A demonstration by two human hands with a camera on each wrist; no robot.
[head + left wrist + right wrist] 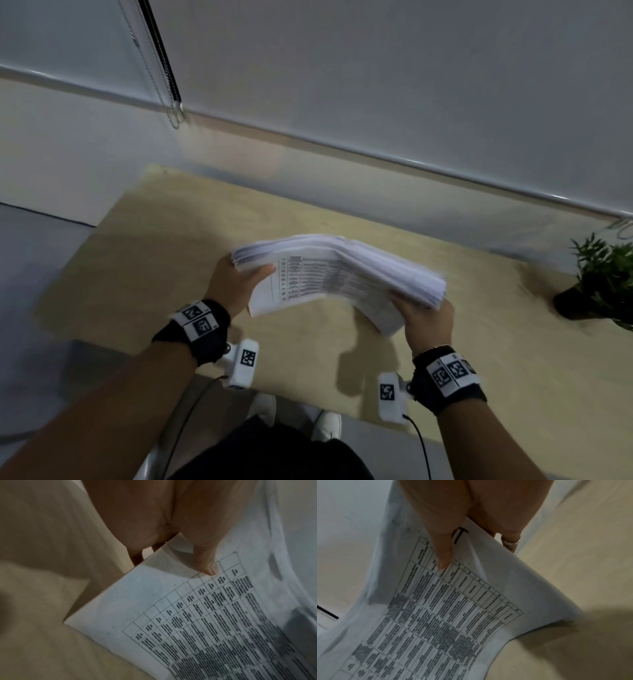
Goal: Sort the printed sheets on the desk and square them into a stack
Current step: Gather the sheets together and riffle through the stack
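A thick stack of printed sheets (335,274) hangs in the air above the wooden desk (171,240), bowed upward in the middle. The sheet facing me carries a printed table (214,622) (445,615). My left hand (236,284) grips the stack's left end, thumb on the printed face, fingers behind. My right hand (424,318) grips the right end the same way, thumb (443,555) on the table print, a ring on one finger behind. The lower right corner of the front sheets droops below the rest.
A potted plant (599,281) stands at the desk's right edge. A wall with a roller blind and its bead chain (168,85) runs behind the desk. My shoes (329,425) and the floor show below the near edge.
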